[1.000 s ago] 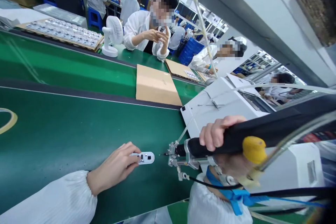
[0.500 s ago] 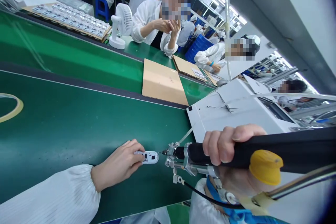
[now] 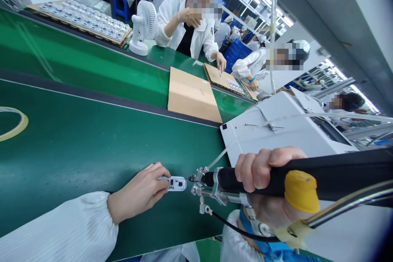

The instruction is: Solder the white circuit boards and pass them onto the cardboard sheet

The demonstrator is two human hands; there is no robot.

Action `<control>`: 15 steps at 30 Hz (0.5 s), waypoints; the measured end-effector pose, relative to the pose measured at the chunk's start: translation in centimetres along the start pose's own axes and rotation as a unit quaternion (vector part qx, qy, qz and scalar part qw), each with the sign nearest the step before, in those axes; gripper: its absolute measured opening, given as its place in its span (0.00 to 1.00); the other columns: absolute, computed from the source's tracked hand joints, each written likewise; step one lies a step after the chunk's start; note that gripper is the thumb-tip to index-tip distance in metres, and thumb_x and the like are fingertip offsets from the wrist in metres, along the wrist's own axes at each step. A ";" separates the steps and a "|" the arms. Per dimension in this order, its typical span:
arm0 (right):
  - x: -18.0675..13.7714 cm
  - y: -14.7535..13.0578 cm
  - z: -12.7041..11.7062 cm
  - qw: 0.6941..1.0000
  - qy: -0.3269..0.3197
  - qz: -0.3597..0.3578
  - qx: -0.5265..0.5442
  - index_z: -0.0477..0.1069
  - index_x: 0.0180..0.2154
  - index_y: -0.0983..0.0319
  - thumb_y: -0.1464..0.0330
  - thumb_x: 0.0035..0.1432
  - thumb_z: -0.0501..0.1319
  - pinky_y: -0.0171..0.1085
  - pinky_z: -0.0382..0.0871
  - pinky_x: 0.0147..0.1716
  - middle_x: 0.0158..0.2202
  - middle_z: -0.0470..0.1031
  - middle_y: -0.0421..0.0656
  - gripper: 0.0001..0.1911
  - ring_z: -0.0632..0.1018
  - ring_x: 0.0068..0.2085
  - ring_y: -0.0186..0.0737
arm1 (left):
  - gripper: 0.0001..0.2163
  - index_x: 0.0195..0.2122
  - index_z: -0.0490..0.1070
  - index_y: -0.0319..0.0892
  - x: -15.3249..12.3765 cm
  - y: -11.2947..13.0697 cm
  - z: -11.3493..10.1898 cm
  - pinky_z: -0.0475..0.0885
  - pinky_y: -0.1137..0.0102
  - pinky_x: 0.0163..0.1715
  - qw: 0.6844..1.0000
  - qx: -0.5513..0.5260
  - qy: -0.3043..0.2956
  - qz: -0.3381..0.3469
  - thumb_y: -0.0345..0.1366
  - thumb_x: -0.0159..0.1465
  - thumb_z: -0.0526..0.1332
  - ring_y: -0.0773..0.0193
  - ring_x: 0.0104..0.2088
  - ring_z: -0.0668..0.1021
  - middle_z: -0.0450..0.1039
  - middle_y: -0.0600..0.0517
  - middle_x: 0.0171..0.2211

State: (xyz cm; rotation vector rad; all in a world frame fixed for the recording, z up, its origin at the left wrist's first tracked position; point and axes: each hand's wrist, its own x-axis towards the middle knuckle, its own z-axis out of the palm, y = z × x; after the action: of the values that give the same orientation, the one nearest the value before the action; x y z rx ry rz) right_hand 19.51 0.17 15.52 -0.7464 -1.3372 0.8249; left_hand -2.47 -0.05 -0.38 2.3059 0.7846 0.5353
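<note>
A small white circuit board (image 3: pixel 181 184) with rounded ends and dark chips lies on the green work surface. My left hand (image 3: pixel 143 190) pinches its left end between thumb and fingers, hiding that end. From the right, my right hand (image 3: pixel 260 172) is wrapped round the thick black handle of a soldering iron (image 3: pixel 227 178). A yellow finger cot (image 3: pixel 302 191) covers one of its digits. Metal clamps, a thin clear tube and a black cable run along the iron. Its fine tip is at the board's right end; whether they touch I cannot tell.
A white machine case (image 3: pixel 254 127) stands right, behind the iron. Ahead, a cardboard sheet (image 3: pixel 193 96) lies on the green belt. A tape roll (image 3: pixel 23 125) is at far left. Across sit co-workers, a white fan (image 3: pixel 143 28) and rows of round parts (image 3: pixel 82 20).
The soldering iron's tip has come slightly closer to the board's right end. Across the belt, a co-worker has lowered one hand to a cardboard sheet. My left hand keeps its pinch.
</note>
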 end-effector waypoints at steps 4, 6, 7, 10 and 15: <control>0.1 -0.1 0.7 1.000 0.013 0.001 -0.002 0.71 0.30 0.58 0.59 0.47 0.72 0.35 0.58 0.10 0.15 0.65 0.32 0.14 0.63 0.11 0.32 | 0.06 0.37 0.72 0.40 0.2 0.2 -0.1 0.68 0.62 0.41 1.000 -0.007 0.001 0.000 0.26 0.68 0.58 0.57 0.42 0.71 0.71 0.48 0.47; 0.0 0.1 1.1 1.000 0.025 0.002 -0.004 0.71 0.30 0.57 0.59 0.49 0.71 0.35 0.56 0.09 0.15 0.64 0.31 0.13 0.62 0.11 0.32 | 0.06 0.36 0.72 0.39 0.3 0.3 0.0 0.68 0.62 0.41 1.000 -0.007 0.002 0.003 0.26 0.69 0.57 0.57 0.42 0.70 0.71 0.48 0.46; -0.1 0.2 1.2 1.000 0.031 0.001 -0.006 0.71 0.30 0.57 0.59 0.52 0.69 0.35 0.55 0.09 0.15 0.63 0.31 0.11 0.62 0.11 0.32 | 0.06 0.36 0.72 0.40 0.3 0.3 0.0 0.68 0.62 0.41 1.000 -0.006 0.003 0.006 0.26 0.69 0.57 0.57 0.42 0.70 0.71 0.48 0.46; -0.3 0.1 1.3 0.999 0.038 -0.009 -0.019 0.72 0.32 0.56 0.60 0.54 0.67 0.36 0.53 0.10 0.16 0.64 0.32 0.08 0.60 0.11 0.33 | 0.06 0.37 0.72 0.40 0.2 -0.2 0.0 0.68 0.62 0.41 1.000 -0.003 0.004 0.009 0.27 0.69 0.57 0.57 0.42 0.70 0.71 0.48 0.47; -0.9 -1.9 0.1 0.986 0.137 -0.022 -0.093 0.74 0.31 0.54 0.60 0.44 0.73 0.38 0.50 0.09 0.17 0.62 0.33 0.13 0.58 0.10 0.31 | 0.07 0.38 0.72 0.40 -0.5 -2.1 0.2 0.67 0.63 0.40 1.000 0.003 0.008 0.009 0.26 0.70 0.56 0.57 0.42 0.70 0.70 0.48 0.46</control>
State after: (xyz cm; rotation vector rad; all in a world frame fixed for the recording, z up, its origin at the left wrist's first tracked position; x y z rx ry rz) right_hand 19.53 -1.59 16.66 -0.9377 -1.1877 0.5445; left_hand -3.55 0.89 -2.04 2.3177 0.7755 0.5617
